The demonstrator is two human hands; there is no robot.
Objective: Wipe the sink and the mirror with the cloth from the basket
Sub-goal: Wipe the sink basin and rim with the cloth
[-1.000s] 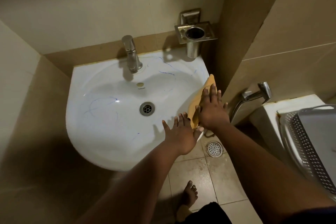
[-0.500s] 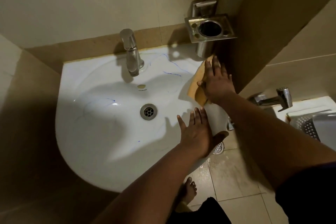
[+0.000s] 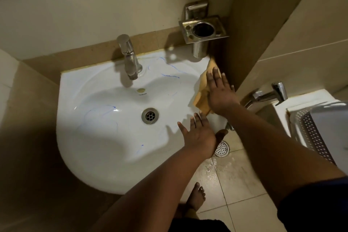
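We press our right hand (image 3: 219, 93), fingers straight and spread, flat on the folded orange cloth (image 3: 202, 93) at the right rim of the white ceramic wall-hung sink (image 3: 105, 149), just below the square steel tumbler holder (image 3: 202, 29); our left hand (image 3: 197, 133), open and spread, rests on the rim nearer us. Blue scribble marks (image 3: 170, 75) lie across the basin, untouched. With only a flat palm on it, the cloth could slide off the narrow edge to the wet floor tiles (image 3: 226, 179), or bunch against the holder and skip the marks

white sink (image 3: 105, 149), orange cloth (image 3: 202, 90) on rim
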